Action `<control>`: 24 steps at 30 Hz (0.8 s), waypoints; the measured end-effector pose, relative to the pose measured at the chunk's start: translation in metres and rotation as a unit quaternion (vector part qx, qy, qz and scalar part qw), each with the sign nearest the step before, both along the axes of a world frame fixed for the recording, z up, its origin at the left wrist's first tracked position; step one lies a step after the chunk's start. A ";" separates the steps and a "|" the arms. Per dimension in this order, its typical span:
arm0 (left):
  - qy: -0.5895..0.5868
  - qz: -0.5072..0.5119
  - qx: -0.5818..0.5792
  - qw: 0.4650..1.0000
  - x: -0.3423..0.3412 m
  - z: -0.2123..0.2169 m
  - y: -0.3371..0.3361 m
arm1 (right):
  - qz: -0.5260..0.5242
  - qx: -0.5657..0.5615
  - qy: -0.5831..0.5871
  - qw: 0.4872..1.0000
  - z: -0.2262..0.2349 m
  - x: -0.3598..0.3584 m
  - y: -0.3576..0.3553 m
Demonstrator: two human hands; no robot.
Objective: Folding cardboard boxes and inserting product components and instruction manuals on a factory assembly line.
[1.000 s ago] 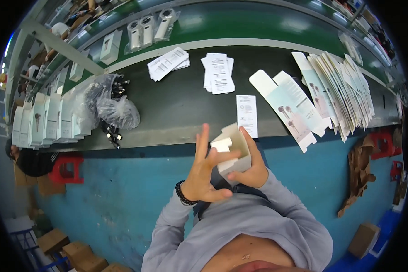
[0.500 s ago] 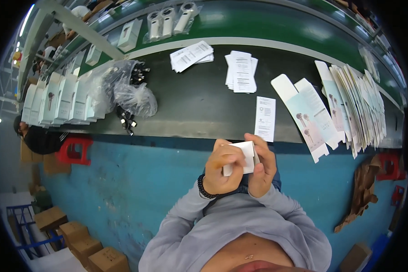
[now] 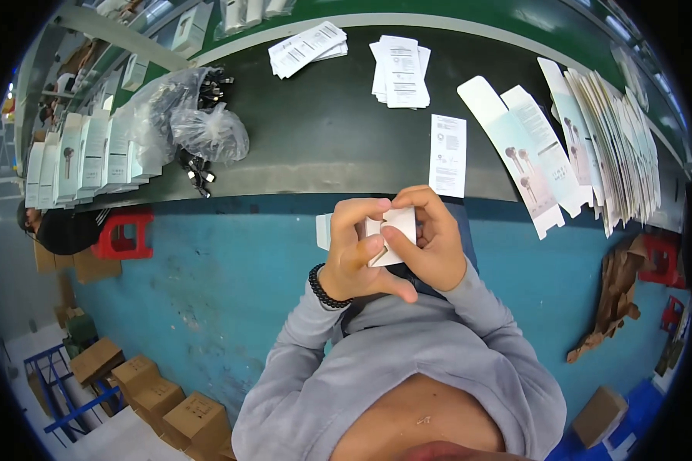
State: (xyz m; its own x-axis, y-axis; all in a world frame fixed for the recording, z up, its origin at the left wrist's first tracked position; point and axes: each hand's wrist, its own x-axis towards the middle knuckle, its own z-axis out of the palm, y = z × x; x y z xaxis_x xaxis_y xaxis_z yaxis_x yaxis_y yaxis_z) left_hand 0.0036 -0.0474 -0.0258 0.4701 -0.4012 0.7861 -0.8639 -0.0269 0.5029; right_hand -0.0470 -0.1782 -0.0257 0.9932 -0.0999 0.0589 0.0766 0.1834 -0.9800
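In front of my body, just off the near edge of the workbench, both hands hold a small white folding carton (image 3: pixel 403 218). My left hand (image 3: pixel 355 250) grips its left side, fingers curled onto it and thumb stretched out below. With fingers bent round the far right edge, my right hand (image 3: pixel 437 242) lays its thumb on the carton's end flaps. A pale flap of card (image 3: pixel 323 231) sticks out left of my left hand. Closest on the bench is a single printed leaflet (image 3: pixel 447 156). The carton's inside is mostly hidden by my fingers.
Flat unfolded cartons (image 3: pixel 611 150) stand stacked at the right. Two leaflet piles lie further back, one a fan of sheets (image 3: pixel 307 50). At the left, a plastic bag (image 3: pixel 211 134) with short cables (image 3: pixel 197 175) sits beside upright finished boxes (image 3: pixel 92 161). A red stool (image 3: pixel 124 236) stands below.
My view has tilted so the bench sits higher in it. The carton has turned in my hands; my right thumb has moved onto its flaps, and my left thumb has spread away.
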 end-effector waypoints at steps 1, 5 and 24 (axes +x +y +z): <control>-0.013 -0.003 0.001 1.000 0.002 -0.001 -0.002 | -0.001 0.013 0.013 1.000 -0.003 0.000 0.001; -0.015 -0.010 0.014 1.000 0.001 -0.005 -0.004 | 0.011 0.018 0.053 0.998 -0.004 -0.001 -0.001; 0.053 0.040 -0.103 0.992 0.000 -0.018 0.012 | 0.034 -0.363 -0.213 0.907 -0.017 -0.005 0.003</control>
State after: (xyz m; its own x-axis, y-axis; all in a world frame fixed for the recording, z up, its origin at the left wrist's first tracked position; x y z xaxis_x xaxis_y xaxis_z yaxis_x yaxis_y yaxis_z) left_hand 0.0033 -0.0353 -0.0440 0.5788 -0.1953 0.7917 -0.8048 0.0197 0.5933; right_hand -0.0519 -0.1749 -0.0430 0.8673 0.1788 0.4646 0.4892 -0.4790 -0.7289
